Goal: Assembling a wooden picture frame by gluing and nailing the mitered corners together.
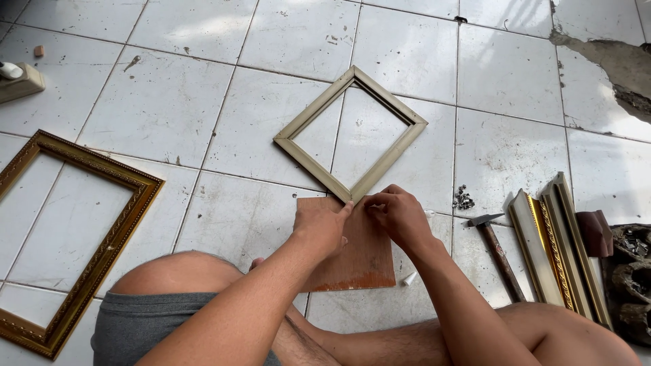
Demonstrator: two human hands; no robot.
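1. A floor (169,108) of white tiles, scuffed and stained, fills the view; at 2 o'clock a patch of bare cement shows where tile is missing.
2. Near the centre lies a small pale frame (350,133), set like a diamond, with its lowest corner resting on a brown board (359,261) at about 6 o'clock.
3. The left hand (321,227) presses flat on the board's top edge, its forefinger stretched out to that corner.
4. The right hand (400,215) has its fingers pinched together at the same corner; whether they hold something small, I cannot tell.
5. The frame looks light and stiff, four thin mitred strips; I judge the corner joints its weak spots, so it is best held by the middle of a side, not levered at a corner.
6. The board looks thin, flat and light, easy to slide on tile.
7. At 9 o'clock lies a large gilt frame (102,224).
8. At 3 to 4 o'clock are a hammer (498,251), a small heap of metal bits (464,200), and lengths of moulding (556,251).
9. A small white piece (409,278) lies just beside the board's right corner.
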